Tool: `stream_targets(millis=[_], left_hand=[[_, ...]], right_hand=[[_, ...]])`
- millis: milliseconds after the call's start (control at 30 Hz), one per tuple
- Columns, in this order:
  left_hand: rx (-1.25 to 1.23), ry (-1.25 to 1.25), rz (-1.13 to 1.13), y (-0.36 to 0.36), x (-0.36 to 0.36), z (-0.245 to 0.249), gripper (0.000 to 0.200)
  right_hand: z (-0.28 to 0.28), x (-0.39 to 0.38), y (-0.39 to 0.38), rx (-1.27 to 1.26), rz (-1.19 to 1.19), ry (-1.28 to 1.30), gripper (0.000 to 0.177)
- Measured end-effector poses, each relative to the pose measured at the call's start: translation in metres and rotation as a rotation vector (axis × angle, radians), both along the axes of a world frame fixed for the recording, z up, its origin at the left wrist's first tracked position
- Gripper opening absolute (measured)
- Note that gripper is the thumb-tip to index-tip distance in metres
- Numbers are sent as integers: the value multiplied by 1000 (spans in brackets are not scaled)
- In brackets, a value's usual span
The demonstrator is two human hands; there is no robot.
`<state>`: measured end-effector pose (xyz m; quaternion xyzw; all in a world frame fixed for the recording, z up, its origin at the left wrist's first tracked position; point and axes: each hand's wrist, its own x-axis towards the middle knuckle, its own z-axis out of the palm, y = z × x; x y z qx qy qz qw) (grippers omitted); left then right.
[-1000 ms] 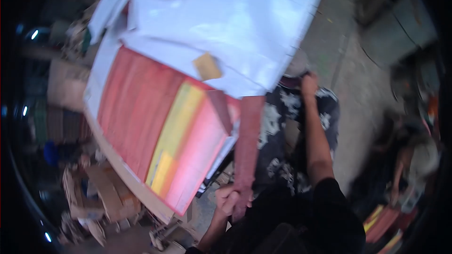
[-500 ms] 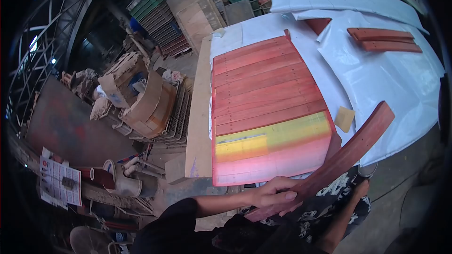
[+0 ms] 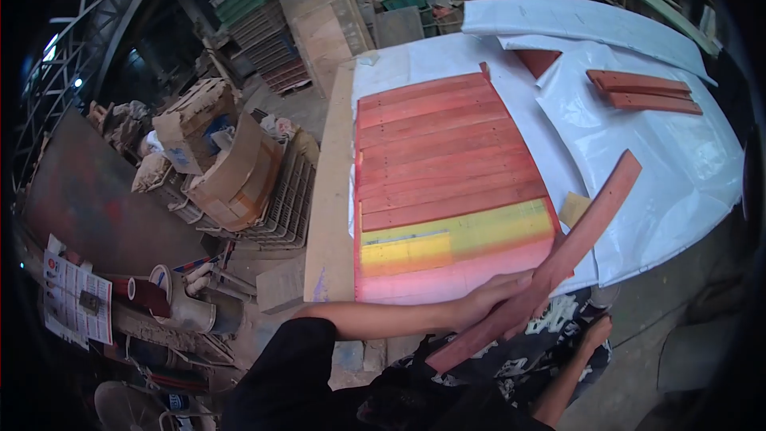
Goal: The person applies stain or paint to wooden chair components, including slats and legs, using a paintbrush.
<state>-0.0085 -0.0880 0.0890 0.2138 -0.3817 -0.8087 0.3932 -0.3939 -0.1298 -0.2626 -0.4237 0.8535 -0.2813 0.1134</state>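
My left hand is closed around a long, slightly curved red-brown wooden slat. The slat slants from near my body up toward the right, over the table's near right corner. My right hand hangs low beside my patterned shorts, its fingers curled; what they hold, if anything, I cannot make out. In front of me lies a panel of red slats fitted edge to edge. Along its near side runs a bare board coloured yellow and pink.
White sheeting covers the table, with two short red slats on it. A small tan piece lies beside the panel. To the left, a cardboard box sits on a plastic crate, with a bucket nearer.
My left hand has moved the slat slightly, its far end now lower and further left. My left hand has come up closer to the panel. The view has shifted a little.
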Motion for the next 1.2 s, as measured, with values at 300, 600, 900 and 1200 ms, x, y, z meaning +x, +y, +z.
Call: stream_targets(millis=[300, 600, 900, 1200], left_hand=[[217, 91, -80, -48, -8, -30, 50], [-14, -109, -125, -71, -1, -29, 54], [-86, -15, -318, -85, 21, -31, 72], [-131, -100, -310, -94, 30, -40, 66]], right_hand=[[128, -13, 114, -235, -104, -350, 14], [257, 87, 181, -799, -10, -875, 13], [292, 180, 117, -901, 255, -656, 18], [277, 190, 107, -876, 190, -644, 17]])
